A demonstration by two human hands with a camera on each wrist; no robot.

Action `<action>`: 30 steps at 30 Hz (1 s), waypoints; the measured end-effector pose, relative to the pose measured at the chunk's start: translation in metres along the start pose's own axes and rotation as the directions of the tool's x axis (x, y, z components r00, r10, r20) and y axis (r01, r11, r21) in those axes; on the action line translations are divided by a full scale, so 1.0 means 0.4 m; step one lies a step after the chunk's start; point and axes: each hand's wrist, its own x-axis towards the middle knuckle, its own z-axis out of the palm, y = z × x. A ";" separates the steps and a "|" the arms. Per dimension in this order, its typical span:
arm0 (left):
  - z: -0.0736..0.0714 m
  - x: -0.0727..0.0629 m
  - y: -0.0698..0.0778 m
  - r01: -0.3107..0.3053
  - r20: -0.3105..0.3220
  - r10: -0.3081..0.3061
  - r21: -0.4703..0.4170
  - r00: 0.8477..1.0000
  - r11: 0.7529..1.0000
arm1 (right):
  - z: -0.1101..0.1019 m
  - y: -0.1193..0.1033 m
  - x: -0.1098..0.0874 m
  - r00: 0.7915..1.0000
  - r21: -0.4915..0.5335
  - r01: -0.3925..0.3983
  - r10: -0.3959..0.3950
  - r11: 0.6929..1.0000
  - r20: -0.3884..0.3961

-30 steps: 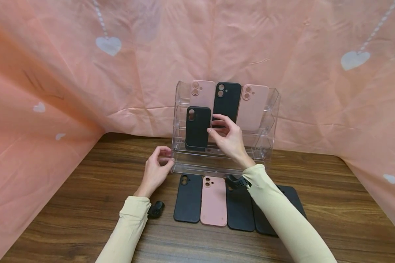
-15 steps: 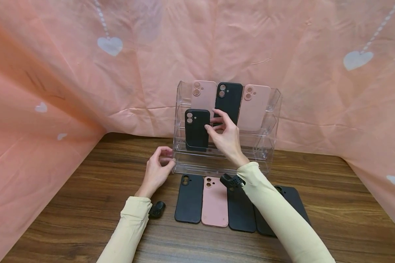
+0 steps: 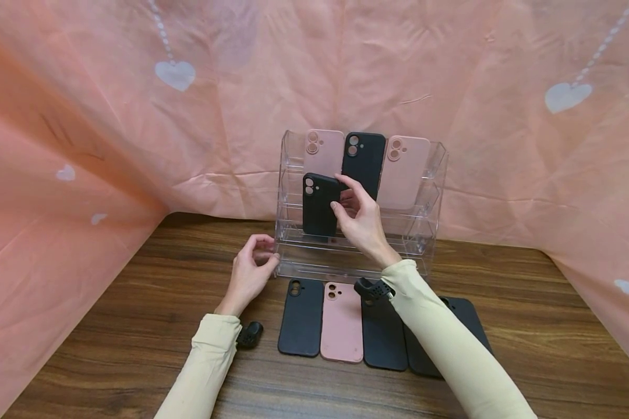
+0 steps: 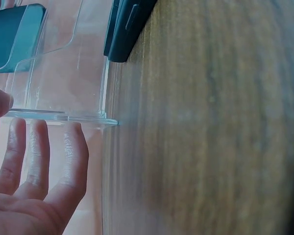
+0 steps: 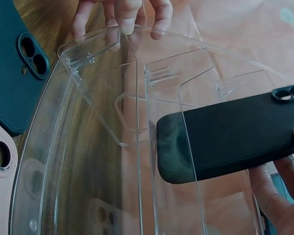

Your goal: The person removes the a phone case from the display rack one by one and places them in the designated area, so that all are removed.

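A clear tiered display stand (image 3: 356, 269) stands on the table. My right hand (image 3: 364, 224) pinches a black phone case (image 3: 318, 209) by its right edge, thumb in front and fingers behind. That case leans slightly, its bottom end behind a clear lip of the stand in the right wrist view. My left hand (image 3: 248, 276) grips the stand's left side panel (image 4: 54, 115) between thumb and fingers. On the back tier sit a pink case (image 3: 325, 142), a black case (image 3: 364, 160) and another pink case (image 3: 405, 174); the held case partly hides the first.
Flat on the wooden table (image 3: 136, 326), in front of the stand, lie a black case (image 3: 301, 320), a pink case (image 3: 342, 326) and several more black cases (image 3: 382, 343), partly under my right forearm. Pink cloth (image 3: 241, 87) with white hearts hangs behind and at both sides.
The held black case has shifted right, risen slightly and tilted, with my right fingers now closer around its edge. My left hand stays at the stand's side.
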 end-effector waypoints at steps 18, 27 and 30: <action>0.000 0.000 0.000 -0.002 -0.004 0.002 -0.010 1.000 1.000 | -0.046 -0.015 0.018 0.999 0.040 0.020 -0.019 0.999 -0.045; 0.003 0.001 -0.002 -0.008 -0.005 0.008 -0.010 1.000 1.000 | -0.088 -0.036 0.020 0.997 0.041 0.037 -0.034 0.998 -0.072; 0.003 0.001 -0.002 -0.005 -0.004 0.005 -0.011 1.000 1.000 | -0.102 -0.041 0.019 0.996 0.040 0.046 -0.042 0.998 -0.083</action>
